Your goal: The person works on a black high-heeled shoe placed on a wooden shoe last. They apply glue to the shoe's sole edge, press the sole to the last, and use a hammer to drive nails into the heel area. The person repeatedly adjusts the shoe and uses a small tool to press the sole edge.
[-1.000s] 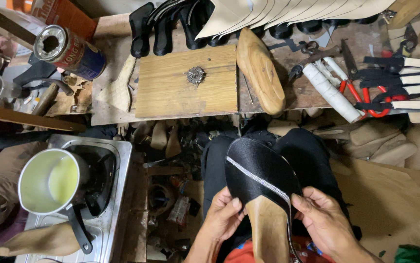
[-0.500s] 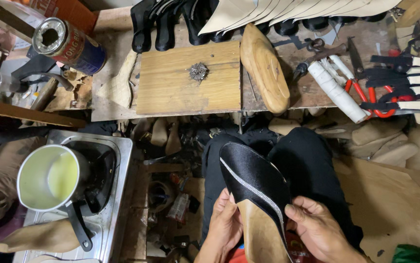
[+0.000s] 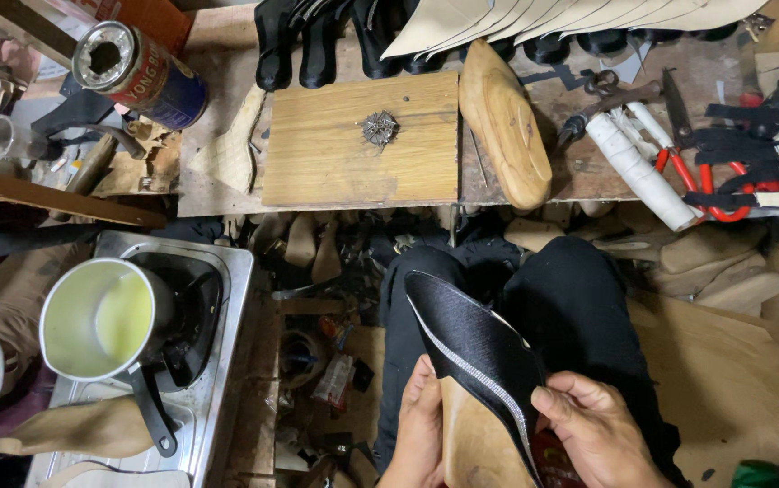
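Observation:
A black pointed shoe upper (image 3: pixel 471 334) with a thin silver stripe is stretched over a wooden last (image 3: pixel 475 443), resting above my lap in black trousers. My left hand (image 3: pixel 418 427) grips the left side of the last and upper. My right hand (image 3: pixel 593 429) pinches the upper's right edge with thumb and fingers. The toe points away from me toward the workbench.
A wooden board (image 3: pixel 353 149) with a small pile of tacks (image 3: pixel 380 128) lies on the bench, beside a bare wooden last (image 3: pixel 507 126), a tin can (image 3: pixel 141 72), red-handled pincers (image 3: pixel 697 176) and white rolls (image 3: pixel 638 167). A pot (image 3: pixel 96 316) sits on a stove at left.
The shoe has tilted so its toe points more to the upper left. My right hand has shifted up along the right edge. The camera view has dipped slightly.

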`<state>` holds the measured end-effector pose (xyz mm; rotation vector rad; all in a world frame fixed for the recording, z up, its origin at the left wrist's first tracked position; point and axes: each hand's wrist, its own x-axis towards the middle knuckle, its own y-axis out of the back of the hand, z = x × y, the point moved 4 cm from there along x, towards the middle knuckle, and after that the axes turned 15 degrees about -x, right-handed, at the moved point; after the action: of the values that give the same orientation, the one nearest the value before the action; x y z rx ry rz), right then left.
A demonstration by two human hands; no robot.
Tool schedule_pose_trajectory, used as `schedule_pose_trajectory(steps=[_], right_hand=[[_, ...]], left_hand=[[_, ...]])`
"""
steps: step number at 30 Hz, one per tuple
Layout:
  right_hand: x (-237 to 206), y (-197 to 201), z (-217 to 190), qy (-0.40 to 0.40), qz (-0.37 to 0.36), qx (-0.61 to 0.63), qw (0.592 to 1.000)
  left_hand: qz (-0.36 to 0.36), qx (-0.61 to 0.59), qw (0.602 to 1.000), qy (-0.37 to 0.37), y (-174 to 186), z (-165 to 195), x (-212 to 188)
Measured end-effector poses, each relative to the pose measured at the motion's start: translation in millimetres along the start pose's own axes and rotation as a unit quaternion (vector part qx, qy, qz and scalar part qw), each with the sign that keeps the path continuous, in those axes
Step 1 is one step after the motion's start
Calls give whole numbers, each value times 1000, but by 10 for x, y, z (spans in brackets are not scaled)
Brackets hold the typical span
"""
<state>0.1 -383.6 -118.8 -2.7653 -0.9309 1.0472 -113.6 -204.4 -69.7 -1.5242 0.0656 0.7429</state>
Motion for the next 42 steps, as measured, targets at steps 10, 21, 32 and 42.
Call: schedule_pose_trajectory(steps=[10, 21, 32, 42], right_hand=[[-55, -27, -60, 45, 48, -187, 980], [-457, -426, -467, 384, 90, -286, 873], [-731, -860, -1043, 512, 10, -337, 790], [-737, -823, -970, 463, -1, -345, 816]], left_hand=[[91, 79, 992, -35, 309, 32, 41], [-23, -5, 1000, 19, 282, 9, -153], [-38, 48, 989, 134, -304, 110, -314], [26, 59, 994, 85, -21, 83, -390]])
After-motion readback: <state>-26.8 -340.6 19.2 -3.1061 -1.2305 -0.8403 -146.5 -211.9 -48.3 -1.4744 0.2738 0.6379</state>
